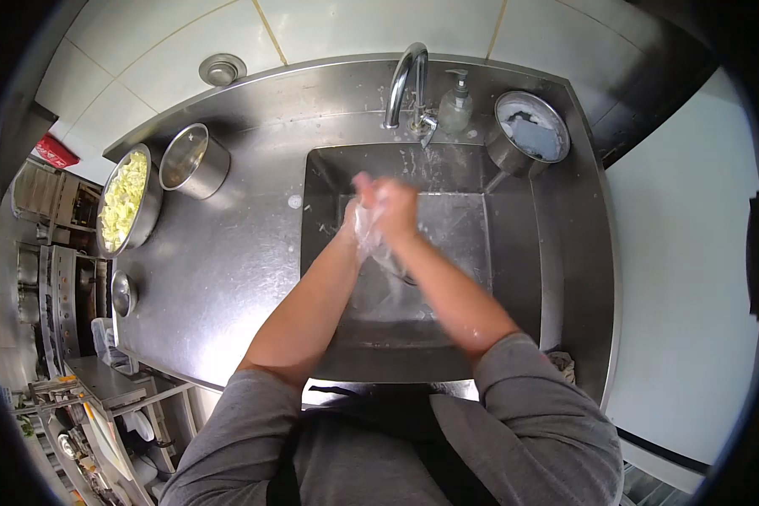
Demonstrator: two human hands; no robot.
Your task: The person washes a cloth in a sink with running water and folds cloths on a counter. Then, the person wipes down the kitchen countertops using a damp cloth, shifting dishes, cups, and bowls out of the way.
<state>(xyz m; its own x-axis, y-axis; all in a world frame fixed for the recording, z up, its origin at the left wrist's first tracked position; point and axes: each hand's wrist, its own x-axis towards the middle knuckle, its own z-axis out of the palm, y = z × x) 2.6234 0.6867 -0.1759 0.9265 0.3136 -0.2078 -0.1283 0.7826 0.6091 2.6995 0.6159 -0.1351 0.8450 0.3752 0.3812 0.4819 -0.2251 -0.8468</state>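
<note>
My left hand [359, 221] and my right hand [394, 209] are pressed together over the stainless steel sink [514, 270]. White, wet-looking lather [368, 232] covers part of the left hand, and a whitish streak trails below it. The right hand lies across the left one, and its fingers are smeared by motion. Most of the left hand's fingers are hidden or blurred. Behind the hands rises a curved chrome faucet [410, 78]. Just right of the faucet stands a clear pump soap bottle [456, 111].
A metal pot [508, 157] holding a grey-blue sponge [533, 135] and suds stands at the sink's back right corner. On the left counter [236, 236] are an empty-looking pot [196, 169], a bowl of chopped pale-green vegetable [124, 202] and a small metal bowl [123, 293].
</note>
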